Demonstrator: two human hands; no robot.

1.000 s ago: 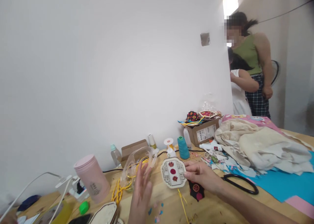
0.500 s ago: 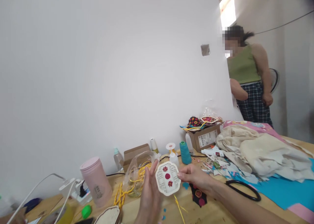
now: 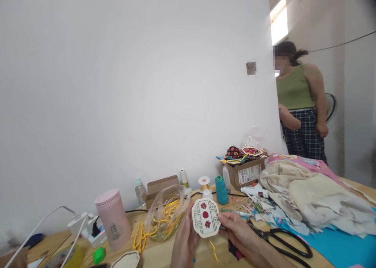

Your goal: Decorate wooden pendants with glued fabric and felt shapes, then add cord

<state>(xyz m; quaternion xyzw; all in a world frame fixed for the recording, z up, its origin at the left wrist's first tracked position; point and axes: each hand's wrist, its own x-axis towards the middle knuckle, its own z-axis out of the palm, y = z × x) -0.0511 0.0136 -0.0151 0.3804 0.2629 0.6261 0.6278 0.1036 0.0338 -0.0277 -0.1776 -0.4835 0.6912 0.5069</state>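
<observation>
Just above the table (image 3: 158,256), the right hand (image 3: 237,232) has its fingers clamped on the edge of the wooden plaque (image 3: 205,218). The left hand (image 3: 185,236) has drawn in beside its opposite edge; whether those fingers grip, I cannot tell. More of the scissors (image 3: 289,242) now shows. The right hand partly covers dark cloth (image 3: 233,250).
</observation>
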